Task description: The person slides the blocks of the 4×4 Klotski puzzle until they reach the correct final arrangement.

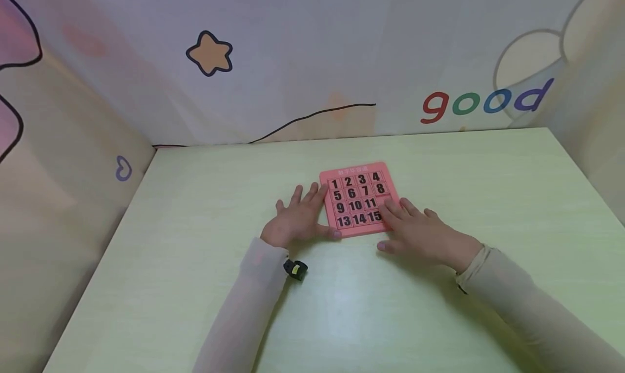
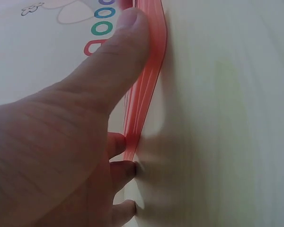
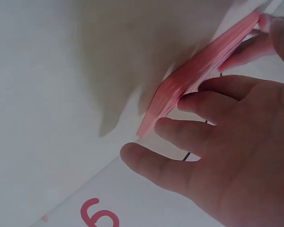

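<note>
A pink sliding number puzzle (image 1: 352, 233) lies flat on the table, its black-numbered tiles facing up in order from the top left. My left hand (image 1: 299, 218) rests at the puzzle's left side with fingers spread. Its thumb touches the near left corner, and in the left wrist view the thumb (image 2: 128, 45) lies against the pink edge. From the right, my right hand (image 1: 422, 234) reaches over the puzzle's right edge, its fingertips by the gap below tile 8 (image 1: 380, 188). Those fingers hide the lower right corner. The right wrist view shows the fingers (image 3: 165, 165) extended and apart.
The pale green table (image 1: 161, 264) spreads around the puzzle on all sides. A printed cloth wall (image 1: 303, 52) with a star and the word "good" stands behind it, and another cloth wall (image 1: 63, 199) is at the left. A black band (image 1: 295, 270) sits at the left wrist.
</note>
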A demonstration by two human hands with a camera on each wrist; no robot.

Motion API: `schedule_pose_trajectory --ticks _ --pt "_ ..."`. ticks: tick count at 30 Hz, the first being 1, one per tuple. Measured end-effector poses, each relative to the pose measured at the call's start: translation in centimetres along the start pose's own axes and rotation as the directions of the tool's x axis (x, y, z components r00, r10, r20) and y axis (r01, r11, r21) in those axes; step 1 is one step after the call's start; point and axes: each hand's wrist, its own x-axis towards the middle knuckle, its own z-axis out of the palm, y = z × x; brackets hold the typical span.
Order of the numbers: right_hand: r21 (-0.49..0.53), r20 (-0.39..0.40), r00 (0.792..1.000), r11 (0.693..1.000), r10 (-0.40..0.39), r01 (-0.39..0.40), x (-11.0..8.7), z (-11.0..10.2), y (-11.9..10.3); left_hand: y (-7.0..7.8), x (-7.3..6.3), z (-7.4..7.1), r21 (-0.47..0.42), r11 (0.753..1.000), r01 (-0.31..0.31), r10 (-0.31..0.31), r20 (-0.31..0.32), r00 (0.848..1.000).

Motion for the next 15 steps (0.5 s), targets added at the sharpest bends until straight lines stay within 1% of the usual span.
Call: schedule_pose_trajectory --ticks 3,6,10,15 --pt "-0.031 -0.005 1.000 0.999 -0.020 0.020 -1.3 0.6 -0.2 0.0 -0.1 -0.1 -0.008 1.000 0.004 -0.004 -0.003 1.000" --pt "-0.035 -0.013 1.000 0.999 -0.028 0.027 -1.6 0.9 -0.1 -0.1 -0.2 -0.1 -0.007 1.000 0.005 -0.005 -0.006 1.000" --pt "-0.052 -0.024 0.999 0.998 -0.027 0.026 -0.6 0.7 0.0 -0.2 -0.2 -0.1 -0.006 1.000 0.005 -0.005 -0.002 1.000" --pt "-0.037 -0.036 0.999 0.999 0.003 -0.005 1.0 0.1 0.3 0.0 0.0 -0.1 -0.003 1.000 -0.004 0.004 0.003 1.000"
